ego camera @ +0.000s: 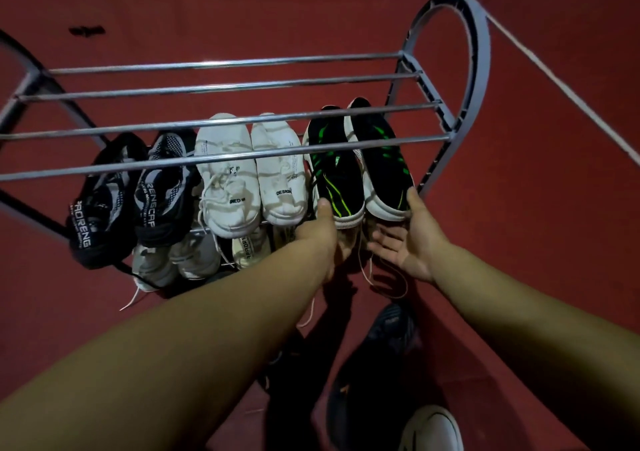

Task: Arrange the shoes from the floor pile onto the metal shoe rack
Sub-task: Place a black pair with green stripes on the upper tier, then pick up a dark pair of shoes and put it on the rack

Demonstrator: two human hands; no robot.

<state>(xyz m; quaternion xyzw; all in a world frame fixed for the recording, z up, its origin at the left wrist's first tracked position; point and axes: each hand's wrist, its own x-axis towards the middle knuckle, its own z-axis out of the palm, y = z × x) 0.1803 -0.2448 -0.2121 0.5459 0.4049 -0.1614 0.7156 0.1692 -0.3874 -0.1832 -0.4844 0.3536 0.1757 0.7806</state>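
The metal shoe rack (pixel 221 123) stands in front of me, seen from above. Its middle shelf holds a black and grey pair (pixel 131 194), a white pair (pixel 252 170) and a black and green pair (pixel 360 166) at the right end. My left hand (pixel 322 229) grips the heel of the left black and green shoe (pixel 337 177), thumb on top and fingers underneath. My right hand (pixel 405 242) lies palm up under the heel of the right black and green shoe (pixel 384 170), fingers spread and thumb touching its heel edge. The top bars are bare.
On the lower shelf sit grey shoes (pixel 173 260) and a cream shoe (pixel 247 246). Dark shoes (pixel 377 353) and a white shoe (pixel 433 430) lie on the red floor near me, with loose laces (pixel 388 277) trailing below my hands.
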